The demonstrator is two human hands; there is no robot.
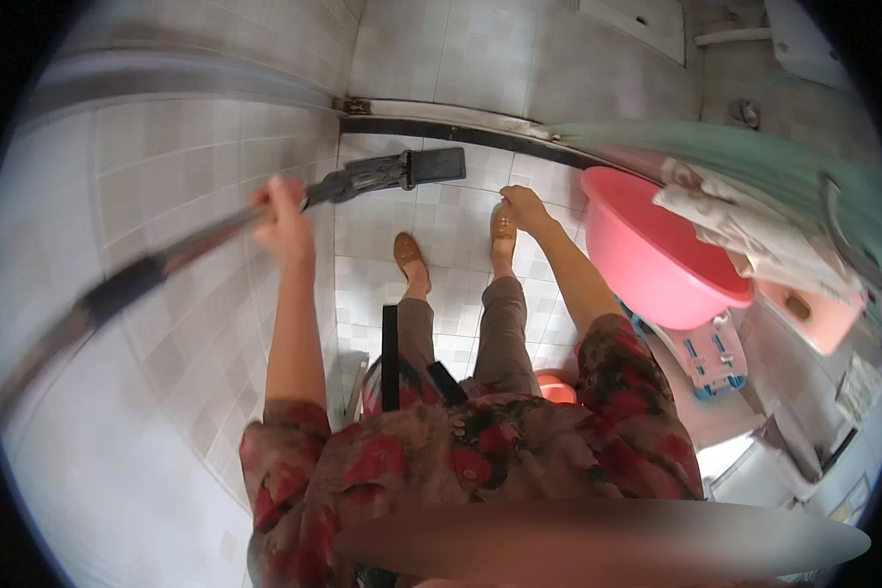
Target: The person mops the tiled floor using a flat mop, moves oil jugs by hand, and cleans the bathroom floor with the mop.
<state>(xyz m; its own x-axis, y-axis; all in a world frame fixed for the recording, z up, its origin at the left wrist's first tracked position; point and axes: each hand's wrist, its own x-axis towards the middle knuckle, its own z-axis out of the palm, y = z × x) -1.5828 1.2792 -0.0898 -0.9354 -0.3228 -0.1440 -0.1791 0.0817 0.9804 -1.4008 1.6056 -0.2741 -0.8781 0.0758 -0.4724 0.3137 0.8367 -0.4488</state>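
Observation:
My left hand [283, 220], slightly blurred, is wrapped around the metal pole of a mop [206, 239] near its lower end. The pole slants down to the lower left and carries a black foam grip sleeve [123, 290]. Beyond my hand, a dark grey flat mop head [437, 165] with a rectangular plate hangs over the tiled floor, close to the door threshold. My right hand [527, 211] is held above my right shoe [503, 231], its fingers curled in. I see nothing in it, though the inside of the palm is hidden.
A large pink plastic basin [632, 257] stands at the right, with patterned cloth [742, 213] over its far side. A green-tinted glass panel [676, 143] borders it. The dark threshold [470, 141] crosses ahead, and a tiled wall [169, 162] rises at left. An orange bowl [557, 389] sits by my leg.

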